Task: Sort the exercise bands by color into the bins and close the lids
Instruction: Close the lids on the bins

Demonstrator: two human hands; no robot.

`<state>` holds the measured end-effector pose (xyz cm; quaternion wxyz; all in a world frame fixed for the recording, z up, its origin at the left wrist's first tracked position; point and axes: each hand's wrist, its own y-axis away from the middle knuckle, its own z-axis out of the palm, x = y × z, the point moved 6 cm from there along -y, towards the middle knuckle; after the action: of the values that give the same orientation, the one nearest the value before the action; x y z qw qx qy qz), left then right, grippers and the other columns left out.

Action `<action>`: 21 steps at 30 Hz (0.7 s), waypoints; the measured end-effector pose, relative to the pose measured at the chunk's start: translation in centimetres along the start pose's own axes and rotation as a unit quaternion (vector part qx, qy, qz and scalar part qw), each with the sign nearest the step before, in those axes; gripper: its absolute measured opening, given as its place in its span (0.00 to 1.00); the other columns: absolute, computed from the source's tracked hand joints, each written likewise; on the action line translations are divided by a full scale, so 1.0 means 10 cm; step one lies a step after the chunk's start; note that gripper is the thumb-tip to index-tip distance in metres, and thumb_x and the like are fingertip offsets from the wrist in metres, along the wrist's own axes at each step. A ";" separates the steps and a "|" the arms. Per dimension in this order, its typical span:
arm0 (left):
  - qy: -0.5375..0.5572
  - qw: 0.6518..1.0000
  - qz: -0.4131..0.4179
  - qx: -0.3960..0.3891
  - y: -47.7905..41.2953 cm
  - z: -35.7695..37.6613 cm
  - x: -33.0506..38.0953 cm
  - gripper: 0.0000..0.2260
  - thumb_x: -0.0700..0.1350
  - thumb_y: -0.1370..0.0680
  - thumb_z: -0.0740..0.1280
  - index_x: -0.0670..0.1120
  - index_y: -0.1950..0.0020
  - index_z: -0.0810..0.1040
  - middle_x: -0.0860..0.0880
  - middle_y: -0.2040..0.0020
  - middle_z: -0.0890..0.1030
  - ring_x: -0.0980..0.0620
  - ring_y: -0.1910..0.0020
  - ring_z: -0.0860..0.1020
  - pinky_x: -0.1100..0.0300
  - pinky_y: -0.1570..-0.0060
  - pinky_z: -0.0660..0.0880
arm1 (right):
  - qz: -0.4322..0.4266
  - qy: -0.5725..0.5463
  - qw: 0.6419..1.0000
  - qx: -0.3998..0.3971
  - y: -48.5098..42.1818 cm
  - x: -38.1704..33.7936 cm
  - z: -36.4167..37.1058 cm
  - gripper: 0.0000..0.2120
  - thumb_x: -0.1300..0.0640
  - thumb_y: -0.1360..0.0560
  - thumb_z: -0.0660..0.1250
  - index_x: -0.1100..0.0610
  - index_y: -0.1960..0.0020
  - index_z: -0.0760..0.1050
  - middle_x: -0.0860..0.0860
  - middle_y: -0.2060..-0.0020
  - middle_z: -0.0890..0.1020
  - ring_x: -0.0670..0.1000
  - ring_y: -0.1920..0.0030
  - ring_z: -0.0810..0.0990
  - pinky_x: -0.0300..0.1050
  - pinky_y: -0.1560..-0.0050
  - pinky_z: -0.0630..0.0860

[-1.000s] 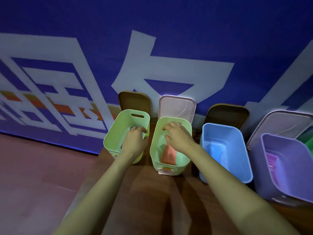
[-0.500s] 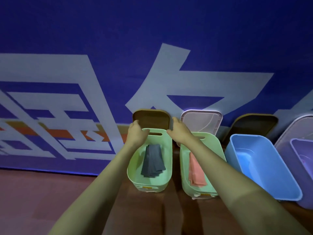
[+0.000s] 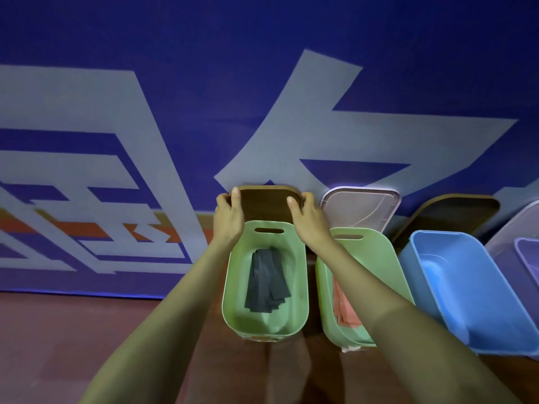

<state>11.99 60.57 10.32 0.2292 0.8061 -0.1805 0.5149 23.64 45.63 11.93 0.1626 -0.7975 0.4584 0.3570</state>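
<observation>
Head view: both hands grip a brown lid [image 3: 265, 204] leaning on the blue wall, left hand [image 3: 228, 218] on its left edge, right hand [image 3: 306, 218] on its right. Just below, a green bin [image 3: 233, 301] on the worktop [image 3: 291, 374] holds dark bands [image 3: 267, 279].

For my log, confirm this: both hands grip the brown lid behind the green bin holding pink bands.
Wrong on the bands. In the head view the left hand and right hand grip the brown lid behind the green bin holding dark grey bands, not pink.
</observation>
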 end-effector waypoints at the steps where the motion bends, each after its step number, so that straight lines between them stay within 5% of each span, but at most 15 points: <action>1: 0.011 1.000 0.004 0.005 0.03 -0.01 0.00 0.25 0.62 0.20 0.48 0.45 0.34 0.64 0.44 0.37 0.73 0.46 0.41 0.73 0.54 0.42 0.71 | -0.006 -0.015 1.000 0.016 0.02 0.00 -0.03 0.22 0.44 0.20 0.51 0.57 0.33 0.62 0.58 0.39 0.74 0.59 0.40 0.73 0.49 0.45 0.69; 10: 0.103 0.993 0.039 0.052 0.58 -0.22 0.01 0.19 0.59 0.21 0.59 0.45 0.43 0.68 0.48 0.46 0.75 0.52 0.48 0.74 0.59 0.49 0.69 | -0.043 -0.186 0.977 0.096 0.65 0.06 -0.18 0.11 0.45 0.21 0.55 0.53 0.47 0.65 0.52 0.51 0.75 0.51 0.51 0.76 0.47 0.51 0.74; 15: 0.141 0.987 0.061 0.047 1.02 -0.35 -0.02 0.11 0.48 0.21 0.62 0.45 0.41 0.67 0.51 0.47 0.73 0.62 0.52 0.73 0.71 0.56 0.68 | -0.051 -0.269 0.957 0.100 1.07 0.19 -0.20 0.10 0.49 0.21 0.59 0.55 0.46 0.66 0.53 0.50 0.78 0.48 0.50 0.78 0.33 0.54 0.72; 21: 0.137 0.988 0.077 0.008 1.41 -0.36 -0.33 0.17 0.44 0.27 0.63 0.48 0.39 0.66 0.56 0.46 0.72 0.55 0.46 0.74 0.63 0.49 0.71 | -0.058 -0.320 0.942 0.085 1.58 0.47 0.04 0.15 0.58 0.23 0.65 0.51 0.40 0.64 0.51 0.40 0.73 0.47 0.37 0.73 0.42 0.36 0.69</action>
<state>0.52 51.07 11.23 0.2049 0.7134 -0.2052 0.6379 11.61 34.63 9.40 0.3879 -0.6495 0.3641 0.5432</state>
